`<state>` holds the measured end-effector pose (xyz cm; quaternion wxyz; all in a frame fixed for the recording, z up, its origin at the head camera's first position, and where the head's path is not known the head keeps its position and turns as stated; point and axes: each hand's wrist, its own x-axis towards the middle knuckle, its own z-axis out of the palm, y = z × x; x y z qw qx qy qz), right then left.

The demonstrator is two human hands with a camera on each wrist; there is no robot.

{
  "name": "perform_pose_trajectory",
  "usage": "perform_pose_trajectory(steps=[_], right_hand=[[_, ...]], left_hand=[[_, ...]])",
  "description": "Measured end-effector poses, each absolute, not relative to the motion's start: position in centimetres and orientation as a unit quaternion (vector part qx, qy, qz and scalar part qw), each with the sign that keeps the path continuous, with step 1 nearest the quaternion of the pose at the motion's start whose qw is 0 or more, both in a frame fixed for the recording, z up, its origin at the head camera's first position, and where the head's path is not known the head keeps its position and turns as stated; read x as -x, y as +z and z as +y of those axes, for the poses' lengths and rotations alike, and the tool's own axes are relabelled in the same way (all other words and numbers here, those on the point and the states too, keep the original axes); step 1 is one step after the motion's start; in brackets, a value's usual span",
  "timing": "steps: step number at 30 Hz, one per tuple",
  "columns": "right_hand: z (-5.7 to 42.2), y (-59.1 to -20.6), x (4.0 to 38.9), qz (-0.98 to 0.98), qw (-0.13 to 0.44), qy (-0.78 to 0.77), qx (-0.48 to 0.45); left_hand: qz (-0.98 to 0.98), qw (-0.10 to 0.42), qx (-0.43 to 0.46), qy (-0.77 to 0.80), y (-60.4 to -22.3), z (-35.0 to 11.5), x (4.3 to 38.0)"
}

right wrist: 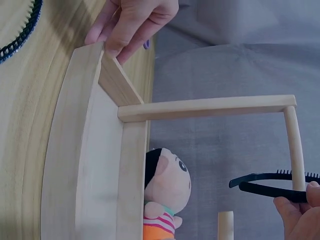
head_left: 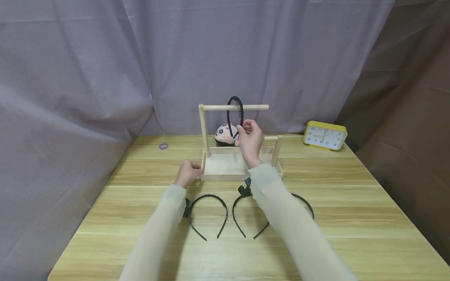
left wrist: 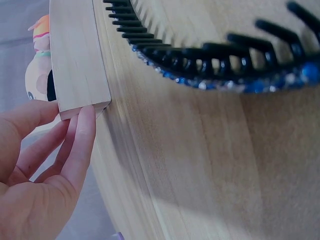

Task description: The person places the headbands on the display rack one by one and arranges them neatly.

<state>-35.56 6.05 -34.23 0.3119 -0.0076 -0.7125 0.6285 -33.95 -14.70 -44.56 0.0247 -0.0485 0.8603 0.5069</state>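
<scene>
The person's right hand (head_left: 252, 140) pinched a black toothed headband (head_left: 241, 115) low on one leg, with the thumb and fingertips clamped on it. The headband was up above those fingers. Its legs went up and down, and the top rod (head_left: 218, 107) of the wooden stand (head_left: 225, 177) ran crosswise between them. The round top sat a bit higher than the rod — there was a gap, so it was not resting on the wood there. The rod's loose end stuck out up and to the right of the fingers; the post (head_left: 204, 130) that held the rod was over to their left.

The left hand (head_left: 188, 173) was lower and farther left. Its thumb and fingers gripped the left end of the stand's tray. The right hand was the near one to the rod and the headband.

A plush doll (head_left: 223, 134) lay just behind the right fingers, past the stand. Nearer the person, below both hands, three more headbands (head_left: 208, 195) lay on the table (head_left: 351, 234) — the right arm hid parts of two. A yellow clock (head_left: 325, 135) stood well off to the right of the fingers, and a purple ring (head_left: 163, 148) lay beyond the left hand.
</scene>
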Motion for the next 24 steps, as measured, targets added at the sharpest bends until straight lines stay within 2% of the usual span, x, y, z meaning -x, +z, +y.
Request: perform_pose_trajectory(steps=[24], right_hand=[[4.0,-34.9,35.4,-0.725,0.298,0.621,-0.001]], left_hand=[[0.852,0.030,0.042,0.521,-44.6,-15.0,34.0]])
